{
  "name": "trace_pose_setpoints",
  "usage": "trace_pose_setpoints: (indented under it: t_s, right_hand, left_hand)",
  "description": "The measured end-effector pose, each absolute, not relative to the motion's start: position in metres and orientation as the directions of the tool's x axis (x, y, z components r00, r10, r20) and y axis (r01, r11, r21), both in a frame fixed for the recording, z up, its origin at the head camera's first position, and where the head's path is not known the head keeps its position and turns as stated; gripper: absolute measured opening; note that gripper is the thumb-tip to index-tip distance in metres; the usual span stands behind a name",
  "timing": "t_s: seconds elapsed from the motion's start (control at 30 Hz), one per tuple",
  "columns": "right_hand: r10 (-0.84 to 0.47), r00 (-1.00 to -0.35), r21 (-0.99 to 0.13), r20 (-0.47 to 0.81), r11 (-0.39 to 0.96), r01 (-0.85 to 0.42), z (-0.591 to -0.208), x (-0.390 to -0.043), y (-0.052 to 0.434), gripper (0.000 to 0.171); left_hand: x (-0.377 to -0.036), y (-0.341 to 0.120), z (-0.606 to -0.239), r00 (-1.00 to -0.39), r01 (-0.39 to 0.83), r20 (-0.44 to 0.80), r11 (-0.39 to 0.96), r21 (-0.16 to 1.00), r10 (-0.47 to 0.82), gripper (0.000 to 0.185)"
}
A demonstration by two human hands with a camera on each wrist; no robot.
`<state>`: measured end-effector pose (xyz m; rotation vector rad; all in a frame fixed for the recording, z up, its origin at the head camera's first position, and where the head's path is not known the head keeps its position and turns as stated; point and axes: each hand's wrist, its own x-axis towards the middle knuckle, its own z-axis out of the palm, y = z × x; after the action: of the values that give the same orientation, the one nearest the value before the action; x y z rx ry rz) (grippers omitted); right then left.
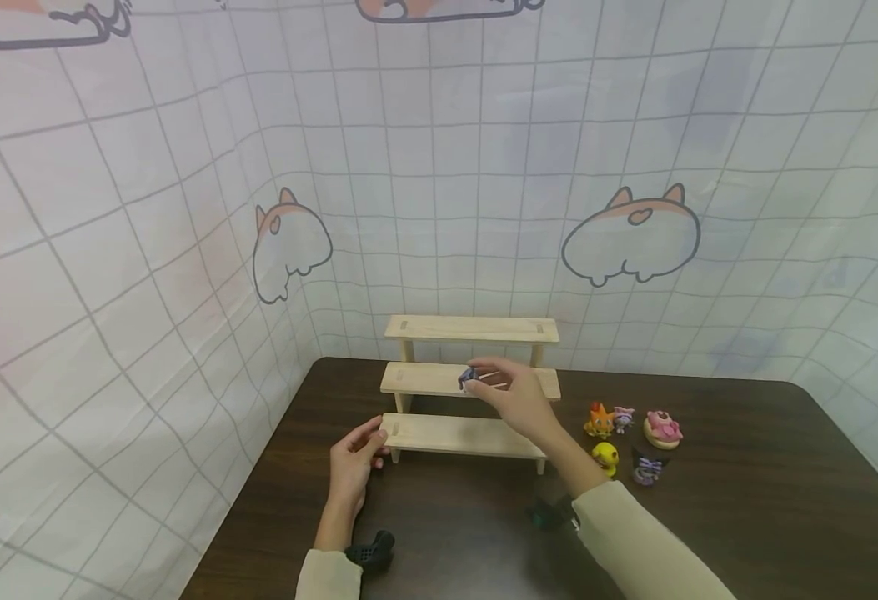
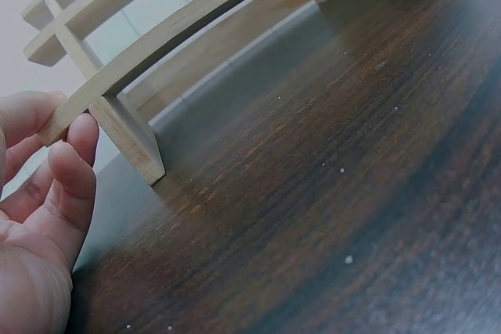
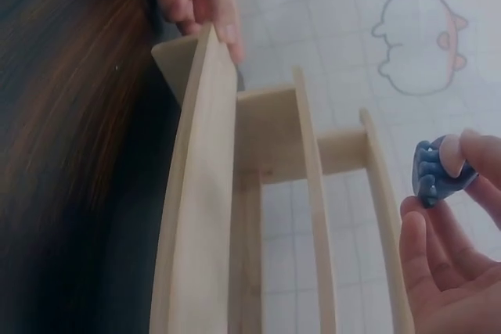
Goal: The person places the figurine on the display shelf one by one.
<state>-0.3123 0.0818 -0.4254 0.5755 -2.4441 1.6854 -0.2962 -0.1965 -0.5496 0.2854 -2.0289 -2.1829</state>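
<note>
A three-tier wooden display stand (image 1: pixel 454 434) is set on the dark table. My left hand (image 1: pixel 353 463) pinches the left end of its lowest shelf, thumb on top and fingers beneath, as the left wrist view shows up close. Over the middle shelf, my right hand (image 1: pixel 517 398) holds a small dark blue figurine (image 3: pixel 435 171) between thumb and fingertips. In the head view this figurine overlaps the middle shelf (image 1: pixel 423 378). The top shelf (image 1: pixel 476 328) bears nothing.
Right of the stand are an orange figurine (image 1: pixel 599 421), a small pink-and-grey figurine (image 1: pixel 623 419), a pink figurine (image 1: pixel 662 429), a yellow duck-like figurine (image 1: pixel 605 457) and a purple-and-black figurine (image 1: pixel 647 468). A gridded white curtain (image 1: pixel 454 233) hangs behind and at the left.
</note>
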Motion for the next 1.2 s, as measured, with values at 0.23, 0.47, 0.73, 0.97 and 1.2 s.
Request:
trace_pose_setpoints:
  t_s: [0.23, 0.47, 0.73, 0.97, 1.2]
  right_hand:
    - [-0.258, -0.923, -0.883, 0.287, 0.301, -0.359, -0.427, -0.325, 0.06, 0.034]
    - [-0.265, -0.911, -0.878, 0.315, 0.282, -0.386, -0.429, -0.335, 0.038, 0.032]
    - [-0.247, -0.921, -0.878, 0.301, 0.307, -0.369, -0.439, -0.345, 0.017, 0.031]
    - [-0.235, -0.936, -0.882, 0.263, 0.336, -0.332, -0.443, -0.354, 0.004, 0.032]
    - [-0.24, -0.941, -0.87, 0.24, 0.378, -0.318, -0.449, -0.364, -0.002, 0.035]
  left_hand:
    - [-0.302, -0.198, -0.562, -0.967, 0.009, -0.013, -0.086, 0.996, -0.253, 0.035]
    - [-0.302, -0.196, -0.562, -0.963, 0.013, -0.007, -0.072, 0.997, -0.27, 0.033]
    - [-0.302, -0.196, -0.564, -0.961, 0.017, -0.004, -0.073, 0.997, -0.277, 0.033]
    - [-0.302, -0.197, -0.564, -0.961, 0.011, -0.008, -0.067, 0.998, -0.277, 0.036]
    - [-0.302, -0.196, -0.562, -0.961, 0.008, -0.014, -0.078, 0.997, -0.275, 0.032]
